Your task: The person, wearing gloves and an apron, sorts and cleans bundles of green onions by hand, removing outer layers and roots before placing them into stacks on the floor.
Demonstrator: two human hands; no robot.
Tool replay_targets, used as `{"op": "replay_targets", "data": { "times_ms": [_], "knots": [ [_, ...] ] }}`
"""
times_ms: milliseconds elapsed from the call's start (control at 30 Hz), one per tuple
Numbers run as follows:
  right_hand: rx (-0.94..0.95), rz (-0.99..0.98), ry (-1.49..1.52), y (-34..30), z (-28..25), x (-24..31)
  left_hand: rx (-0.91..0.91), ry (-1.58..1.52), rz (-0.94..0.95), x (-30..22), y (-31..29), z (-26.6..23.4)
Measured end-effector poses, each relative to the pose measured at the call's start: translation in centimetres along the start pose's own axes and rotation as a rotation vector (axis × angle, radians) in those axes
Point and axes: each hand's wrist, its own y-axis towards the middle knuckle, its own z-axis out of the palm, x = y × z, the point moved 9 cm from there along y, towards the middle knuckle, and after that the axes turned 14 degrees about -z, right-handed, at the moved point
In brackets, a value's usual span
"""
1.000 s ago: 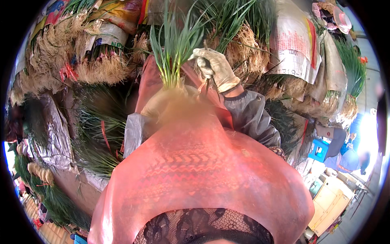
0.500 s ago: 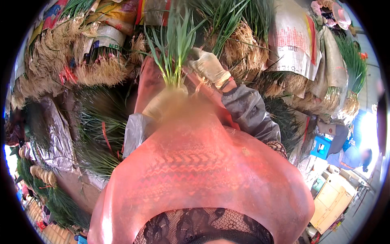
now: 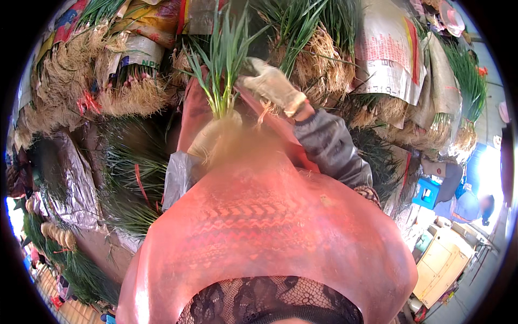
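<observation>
My left hand [image 3: 211,135], in a pale glove, is closed round the lower stems of a bunch of green garlic [image 3: 220,81], whose leaves point up and away from me. A brownish blur covers part of this hand and the bunch's lower end. Just right of the stems is my right hand [image 3: 272,89], also gloved, its fingers bent toward the leaves. Tan strands [image 3: 264,110] hang below that hand; what its fingers hold, if anything, is hidden.
Rooted bundles [image 3: 132,97] lie at the far left, and more [image 3: 324,59] at the far right, partly under woven sacks [image 3: 386,48]. Dark green leaves [image 3: 132,173] are heaped left of my red apron [image 3: 270,216]. A blue stool [image 3: 426,193] and another person [image 3: 467,208] are at right.
The bunch has shifted slightly left, its leaves less smeared. My right hand has moved a little left and down, closer to the stems. My left hand still grips the bunch.
</observation>
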Motion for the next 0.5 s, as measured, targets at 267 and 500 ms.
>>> {"op": "replay_targets", "data": {
  "times_ms": [267, 500],
  "knots": [
    [0.113, 0.307, 0.470, -3.1, 0.7, 1.3, -0.019, 0.000, -0.044, 0.6, -0.9, -0.7],
    [0.231, 0.006, -0.364, -1.8, 0.7, 4.0, 0.033, 0.049, -0.201, 3.9, -1.1, -0.1]
  ]
}}
